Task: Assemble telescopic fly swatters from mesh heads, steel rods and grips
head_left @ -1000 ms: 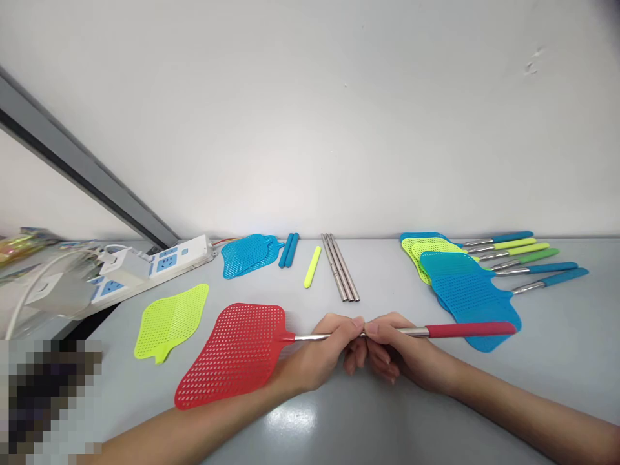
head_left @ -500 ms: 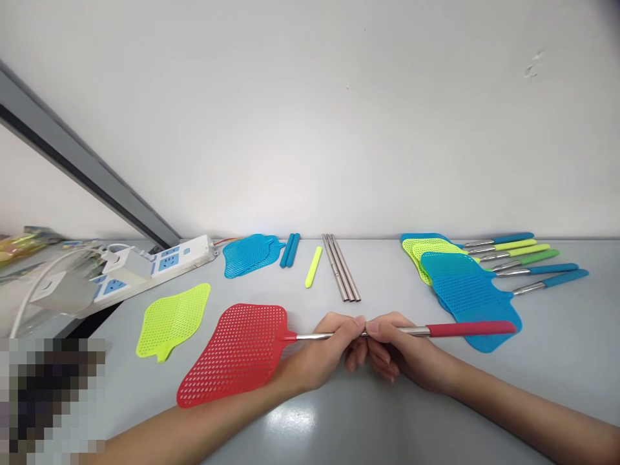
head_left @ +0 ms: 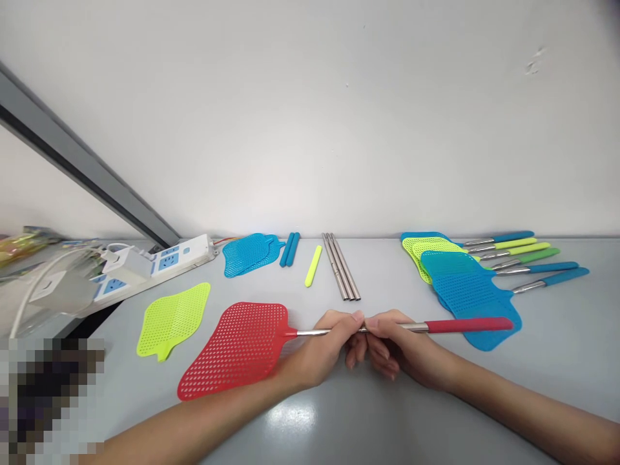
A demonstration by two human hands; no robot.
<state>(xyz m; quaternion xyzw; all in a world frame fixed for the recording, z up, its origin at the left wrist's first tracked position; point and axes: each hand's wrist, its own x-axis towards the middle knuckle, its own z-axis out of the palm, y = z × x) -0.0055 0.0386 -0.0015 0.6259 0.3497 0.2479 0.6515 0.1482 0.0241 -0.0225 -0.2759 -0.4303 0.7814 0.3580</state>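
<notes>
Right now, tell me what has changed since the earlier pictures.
The red fly swatter has shifted slightly away from the person, its handle drawn a little left, still held by the left hand and right hand; neither let go. The lime swatter, blue swatters and steel rods stayed put.

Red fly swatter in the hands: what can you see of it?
The red fly swatter has a flat, perforated plastic head, a thin steel shaft and a red grip. It runs level, the shaft pinched between the left hand and right hand. The head sits over the grey table; contact is unclear.
</notes>
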